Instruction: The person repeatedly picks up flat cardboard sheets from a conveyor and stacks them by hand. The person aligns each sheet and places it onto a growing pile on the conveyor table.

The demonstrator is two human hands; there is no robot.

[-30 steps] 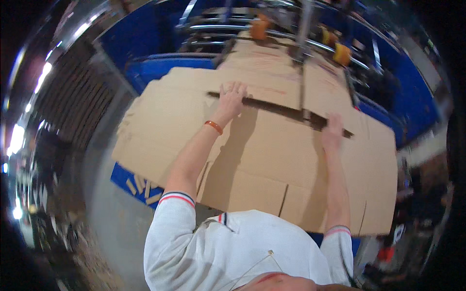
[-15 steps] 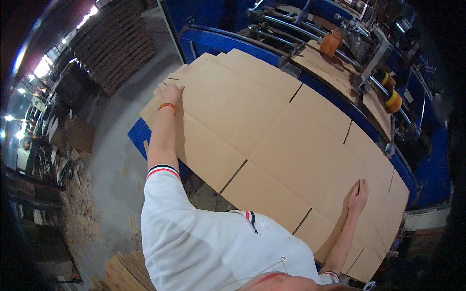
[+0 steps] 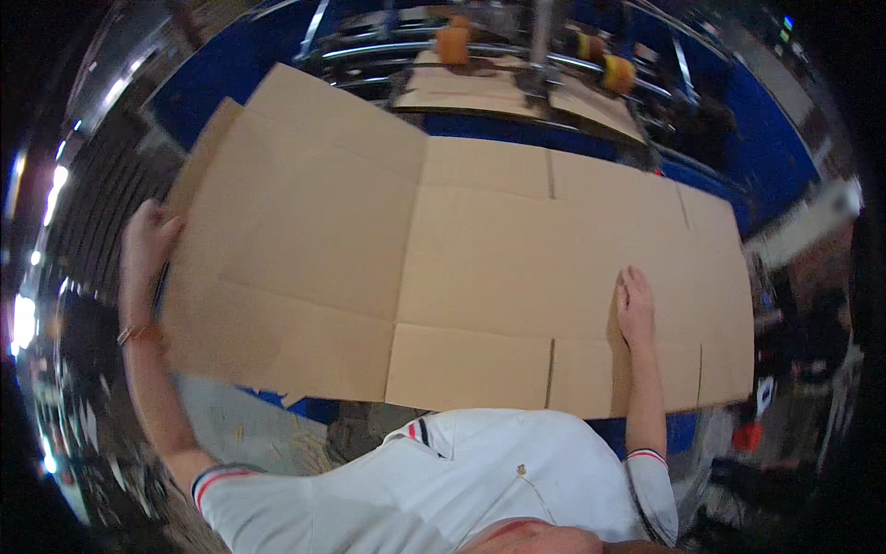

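Observation:
A large creased brown cardboard sheet [image 3: 489, 249] with dark slots along its edges lies across the blue machine in front of me. Its left panel [image 3: 295, 212] is lifted and bent up along a crease near the middle. My left hand [image 3: 152, 240], with an orange bangle at the wrist, is closed on the left edge of that raised panel; some of its fingers are hidden behind the board. My right hand [image 3: 635, 305] rests on the right part of the sheet, fingers together and laid along the surface, holding nothing.
Beyond the sheet stands the blue machine [image 3: 471, 126] with metal shafts, an orange block [image 3: 453, 42] and yellow rollers [image 3: 618, 74]. Another cardboard piece [image 3: 471, 88] lies under the shafts. Dark stacked boards [image 3: 106, 157] stand at the left, blurred.
My left hand has raised the sheet's left part, which lay flat before, so it bends at the crease. The view has turned; my right hand remains on the right part of the sheet.

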